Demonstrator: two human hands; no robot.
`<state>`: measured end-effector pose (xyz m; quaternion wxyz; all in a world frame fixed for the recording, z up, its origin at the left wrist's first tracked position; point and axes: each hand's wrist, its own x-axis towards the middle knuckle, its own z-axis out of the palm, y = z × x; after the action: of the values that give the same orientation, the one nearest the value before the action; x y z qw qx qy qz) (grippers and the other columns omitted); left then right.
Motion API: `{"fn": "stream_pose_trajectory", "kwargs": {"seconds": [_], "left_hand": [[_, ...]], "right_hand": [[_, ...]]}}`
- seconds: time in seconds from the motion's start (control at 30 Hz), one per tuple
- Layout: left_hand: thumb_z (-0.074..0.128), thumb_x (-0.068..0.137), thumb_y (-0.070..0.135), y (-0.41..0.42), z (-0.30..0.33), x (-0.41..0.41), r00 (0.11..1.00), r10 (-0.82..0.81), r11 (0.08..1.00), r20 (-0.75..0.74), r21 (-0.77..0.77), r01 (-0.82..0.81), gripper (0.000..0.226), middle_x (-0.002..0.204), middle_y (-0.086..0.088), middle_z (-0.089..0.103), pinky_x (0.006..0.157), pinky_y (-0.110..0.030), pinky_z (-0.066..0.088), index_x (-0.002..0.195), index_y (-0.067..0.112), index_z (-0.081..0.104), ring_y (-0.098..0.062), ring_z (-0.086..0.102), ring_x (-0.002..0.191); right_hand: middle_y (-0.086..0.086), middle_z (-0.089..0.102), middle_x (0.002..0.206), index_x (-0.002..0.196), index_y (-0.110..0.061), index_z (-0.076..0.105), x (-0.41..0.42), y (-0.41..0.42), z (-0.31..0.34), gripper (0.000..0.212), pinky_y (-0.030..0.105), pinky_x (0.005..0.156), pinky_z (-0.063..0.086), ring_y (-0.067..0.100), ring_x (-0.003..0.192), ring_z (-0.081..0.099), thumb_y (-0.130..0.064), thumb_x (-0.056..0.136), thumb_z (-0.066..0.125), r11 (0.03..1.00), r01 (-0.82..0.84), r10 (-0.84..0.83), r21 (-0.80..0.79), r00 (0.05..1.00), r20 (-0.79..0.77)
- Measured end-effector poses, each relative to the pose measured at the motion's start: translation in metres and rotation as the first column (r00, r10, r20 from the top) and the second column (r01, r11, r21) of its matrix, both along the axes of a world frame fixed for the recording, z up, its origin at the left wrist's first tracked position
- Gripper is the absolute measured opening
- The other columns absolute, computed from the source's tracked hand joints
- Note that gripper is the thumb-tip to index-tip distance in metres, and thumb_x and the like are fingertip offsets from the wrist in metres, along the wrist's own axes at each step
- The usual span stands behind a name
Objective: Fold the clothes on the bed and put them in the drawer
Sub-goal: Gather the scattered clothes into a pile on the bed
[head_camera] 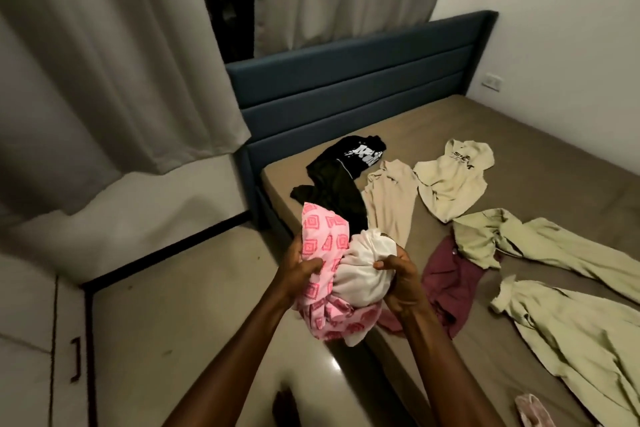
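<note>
Both hands hold a bunched pink patterned garment (325,246) with a white inner side (360,274) above the bed's near left corner. My left hand (301,267) grips the pink part, and my right hand (398,274) pinches the white part. On the brown bed (467,121) lie a black garment (339,180), a beige top (391,201), a cream printed top (453,177), a maroon garment (446,284) and two pale green garments (540,239) (581,333). No drawer is clearly identifiable.
A blue padded headboard (346,80) stands at the bed's far end, with grey curtains (104,55) on the left. A white cabinet with a dark handle (74,359) is at the lower left. Tiled floor (180,305) runs beside the bed. Another pink cloth (533,409) lies at the bottom right.
</note>
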<state>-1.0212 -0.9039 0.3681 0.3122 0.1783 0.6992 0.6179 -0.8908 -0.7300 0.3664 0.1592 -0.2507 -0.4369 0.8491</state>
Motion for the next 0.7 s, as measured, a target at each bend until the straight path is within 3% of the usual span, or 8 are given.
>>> {"fn": "stream_pose_trajectory", "kwargs": {"seconds": [0.1, 0.2, 0.4, 0.57, 0.7], "left_hand": [[0.073, 0.063, 0.038, 0.038, -0.007, -0.057, 0.993, -0.120, 0.990, 0.002, -0.067, 0.120, 0.098, 0.138, 0.000, 0.061, 0.102, -0.047, 0.055, 0.154, 0.030, 0.037, -0.018, 0.063, 0.122], [0.070, 0.070, 0.029, 0.077, -0.018, -0.106, 0.978, -0.207, 0.972, 0.011, -0.107, 0.207, 0.101, 0.145, 0.001, 0.056, 0.105, -0.051, 0.051, 0.159, 0.035, 0.023, -0.017, 0.059, 0.126], [0.069, 0.071, 0.027, 0.147, -0.031, -0.161, 0.951, -0.300, 0.942, 0.079, -0.135, 0.308, 0.099, 0.135, 0.004, 0.063, 0.100, -0.053, 0.054, 0.157, 0.039, 0.023, -0.018, 0.064, 0.117], [0.070, 0.066, 0.024, 0.220, -0.052, -0.203, 0.921, -0.377, 0.902, 0.102, -0.185, 0.389, 0.101, 0.137, 0.001, 0.060, 0.099, -0.045, 0.054, 0.156, 0.035, 0.026, -0.018, 0.061, 0.117], [0.071, 0.072, 0.017, 0.283, -0.063, -0.230, 0.891, -0.429, 0.878, 0.145, -0.165, 0.450, 0.094, 0.132, 0.004, 0.065, 0.083, -0.034, 0.059, 0.153, 0.041, 0.029, -0.016, 0.066, 0.113]], "right_hand": [[0.018, 0.074, 0.109, 0.125, 0.001, 0.062, -0.043, 0.030, 0.003, 0.082, 0.037, 0.076, 0.061, 0.038, 0.099, 0.069, -0.004, 0.043, 0.068, 0.993, 0.099, -0.102, 0.062, 0.994, 0.047], [0.014, 0.076, 0.100, 0.119, -0.001, 0.063, -0.075, 0.054, 0.002, 0.064, 0.034, 0.069, 0.061, 0.030, 0.087, 0.074, 0.004, 0.055, 0.055, 0.986, 0.163, -0.164, 0.038, 0.986, 0.041], [0.025, 0.067, 0.118, 0.134, 0.006, 0.055, -0.116, 0.106, -0.020, 0.076, 0.035, 0.075, 0.062, 0.029, 0.095, 0.073, 0.000, 0.059, 0.053, 0.932, 0.362, -0.356, -0.035, 0.927, 0.116], [0.017, 0.074, 0.112, 0.130, 0.005, 0.057, -0.150, 0.164, -0.040, 0.081, 0.034, 0.073, 0.062, 0.034, 0.100, 0.072, 0.005, 0.050, 0.045, 0.893, 0.448, -0.439, -0.034, 0.886, 0.151], [0.013, 0.077, 0.105, 0.128, 0.003, 0.057, -0.177, 0.222, -0.057, 0.078, 0.032, 0.069, 0.061, 0.027, 0.093, 0.075, 0.004, 0.050, 0.045, 0.876, 0.482, -0.471, -0.032, 0.867, 0.165]]}}
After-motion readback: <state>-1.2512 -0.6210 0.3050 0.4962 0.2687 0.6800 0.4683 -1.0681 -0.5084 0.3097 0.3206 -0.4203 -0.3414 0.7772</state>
